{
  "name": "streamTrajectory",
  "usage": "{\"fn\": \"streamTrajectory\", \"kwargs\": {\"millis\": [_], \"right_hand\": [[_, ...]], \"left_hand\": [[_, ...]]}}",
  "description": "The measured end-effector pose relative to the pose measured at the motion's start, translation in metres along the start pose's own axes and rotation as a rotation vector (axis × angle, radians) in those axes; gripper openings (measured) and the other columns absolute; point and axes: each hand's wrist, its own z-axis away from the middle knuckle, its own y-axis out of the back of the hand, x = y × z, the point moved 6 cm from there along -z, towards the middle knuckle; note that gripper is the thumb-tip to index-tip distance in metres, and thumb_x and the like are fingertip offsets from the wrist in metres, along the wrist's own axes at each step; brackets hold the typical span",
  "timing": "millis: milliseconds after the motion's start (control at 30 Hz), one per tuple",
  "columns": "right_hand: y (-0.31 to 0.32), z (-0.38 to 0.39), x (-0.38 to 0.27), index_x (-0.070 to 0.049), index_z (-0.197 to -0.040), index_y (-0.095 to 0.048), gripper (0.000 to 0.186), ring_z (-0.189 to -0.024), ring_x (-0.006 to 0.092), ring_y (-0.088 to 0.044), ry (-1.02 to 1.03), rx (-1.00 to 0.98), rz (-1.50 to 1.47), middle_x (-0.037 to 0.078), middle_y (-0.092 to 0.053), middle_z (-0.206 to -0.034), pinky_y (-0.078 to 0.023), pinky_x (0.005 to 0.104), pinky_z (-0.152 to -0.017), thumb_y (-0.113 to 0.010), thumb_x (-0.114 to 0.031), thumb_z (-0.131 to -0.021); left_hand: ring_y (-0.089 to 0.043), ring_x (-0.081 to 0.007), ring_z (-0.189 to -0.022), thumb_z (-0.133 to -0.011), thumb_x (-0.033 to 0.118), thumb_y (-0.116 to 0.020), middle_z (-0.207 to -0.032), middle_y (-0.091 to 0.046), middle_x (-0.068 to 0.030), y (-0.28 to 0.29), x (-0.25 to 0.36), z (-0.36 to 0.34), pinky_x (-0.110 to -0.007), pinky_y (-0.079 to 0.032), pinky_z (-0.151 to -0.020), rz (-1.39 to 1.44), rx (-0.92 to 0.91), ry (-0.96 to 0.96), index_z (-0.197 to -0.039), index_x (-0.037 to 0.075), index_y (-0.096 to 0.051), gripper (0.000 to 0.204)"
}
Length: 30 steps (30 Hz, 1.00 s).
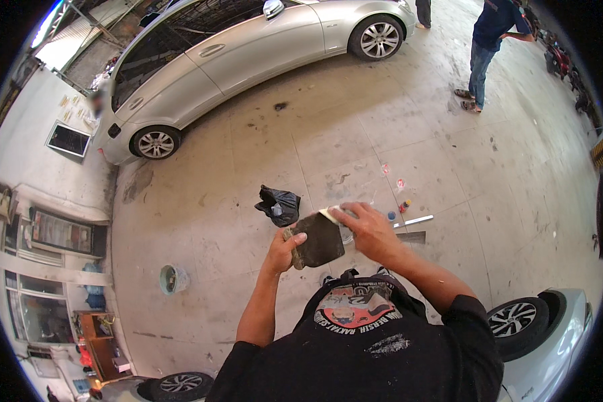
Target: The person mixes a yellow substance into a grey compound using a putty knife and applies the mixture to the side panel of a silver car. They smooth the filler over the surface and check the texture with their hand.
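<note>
My left hand [283, 250] grips the left edge of a dark, flat, roughly square board [321, 244], its thumb lying on the upper face. The board is held tilted in front of my body, above the floor. At its far right corner my right hand [363, 226] is closed on a pale, flat piece [328, 214] that touches the board. The fingers cover most of that piece, so its kind does not show. Just beyond the board, a crumpled black plastic bag [279, 206] stands on the floor.
Right of my hands lie a pale metal strip [415, 221], a dark flat strip [411, 237], a small bottle [405, 206] and a blue round thing [392, 216]. A bucket [173, 279] stands left. A silver car [248, 57] is ahead; a person [486, 50] stands far right.
</note>
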Motion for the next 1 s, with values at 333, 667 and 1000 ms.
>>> {"fn": "streamTrajectory", "kwargs": {"millis": [333,667,1000], "right_hand": [[-0.028,0.015,0.035,-0.007,-0.113,-0.058,0.033,-0.086,0.0332,-0.058,-0.226,-0.014,-0.228,0.015,-0.062,-0.096,-0.047,0.0383,-0.075,-0.059,-0.010,-0.080],[-0.093,0.028,0.011,0.004,-0.116,-0.053,0.043,-0.074,0.0166,-0.054,-0.607,-0.076,-0.991,0.013,-0.063,-0.083,-0.047,0.0309,-0.070,-0.052,-0.031,-0.092],[-0.148,0.022,-0.042,0.006,-0.114,-0.052,0.042,-0.077,0.0270,-0.061,-0.384,-0.354,-0.946,0.022,-0.062,-0.084,-0.047,0.0361,-0.072,-0.059,-0.019,-0.081]], "left_hand": [[-0.063,-0.0268,-0.091,-0.086,0.010,-0.051,-0.105,-0.060,-0.0162,0.015,-0.003,-0.004,-0.041,-0.052,-0.081,0.229,0.364,-0.127,-0.112,-0.007,-0.050,0.032],[-0.060,-0.0247,-0.095,-0.093,0.026,-0.047,-0.107,-0.060,-0.0138,0.038,-0.085,0.030,-0.037,-0.050,-0.082,0.400,0.614,-0.193,-0.114,-0.004,-0.050,0.037],[-0.049,-0.0283,-0.115,-0.090,0.015,-0.045,-0.123,-0.049,-0.0209,0.074,-0.141,0.153,-0.043,-0.041,-0.093,-0.168,0.824,0.026,-0.128,-0.004,-0.036,0.043]]}}
